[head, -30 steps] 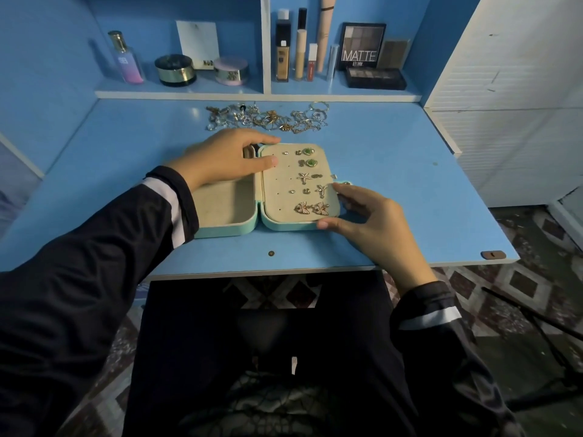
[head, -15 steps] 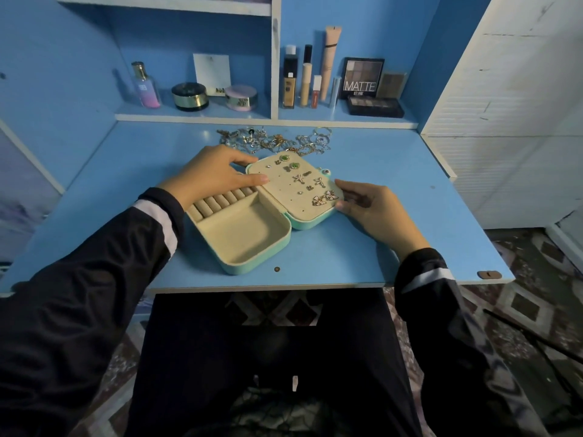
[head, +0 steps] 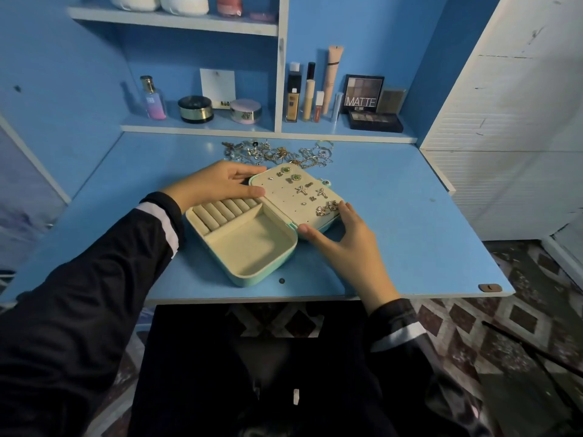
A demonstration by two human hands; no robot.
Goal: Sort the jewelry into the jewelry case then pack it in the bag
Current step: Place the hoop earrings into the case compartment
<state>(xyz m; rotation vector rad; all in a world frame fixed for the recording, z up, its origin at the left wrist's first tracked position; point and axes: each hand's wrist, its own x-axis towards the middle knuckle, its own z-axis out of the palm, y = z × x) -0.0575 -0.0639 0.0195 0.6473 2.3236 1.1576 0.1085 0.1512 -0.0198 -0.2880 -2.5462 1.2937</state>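
Note:
A mint-green jewelry case (head: 252, 275) lies open and turned at an angle on the blue desk (head: 410, 234). Its base holds a row of ring rolls (head: 227, 211) and a bare compartment. Several earrings (head: 303, 189) are pinned to the lid panel (head: 290, 205). My left hand (head: 217, 184) rests on the case's far left edge, thumb on the lid's corner. My right hand (head: 344, 241) grips the lid's near right edge, thumb at the hinge. A heap of loose jewelry (head: 277, 152) lies behind the case. No bag is in view.
Cosmetics line the back shelf: a perfume bottle (head: 153, 99), jars (head: 195, 109), tubes (head: 310, 96) and eyeshadow palettes (head: 364, 91). A white cabinet (head: 511, 121) stands at the right. A small dark dot (head: 281, 281) sits near the desk's front edge.
The case has been turned from square to diagonal on the desk, uncovering the ring rolls. My right hand moved back to the lid's near edge, and the view tilted up.

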